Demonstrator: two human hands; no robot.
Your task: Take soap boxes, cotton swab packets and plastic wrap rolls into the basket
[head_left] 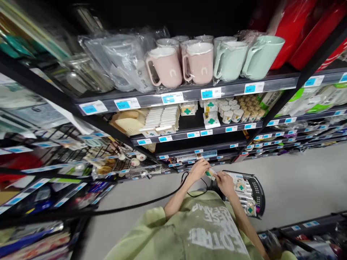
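Between my two hands, in front of my chest, is a small white packet with a green cross (209, 174). My left hand (199, 169) has its fingers closed on the packet's left end. The fingers of my right hand (225, 183) pinch its right end. Just beyond my right forearm stands a black shopping basket (260, 195) on the floor, with several similar packets (241, 187) inside. My right arm hides part of the basket. A middle shelf ahead holds more green-cross packets (211, 119) and a stack of white packets (168, 119).
Pink mugs (200, 63) and green mugs (231, 61) in plastic line the upper shelf edge (189, 92). Small round containers (230, 110) sit on the shelf below. A black cable (135, 206) runs across to my left arm. Racks of goods flank the grey floor (292, 177).
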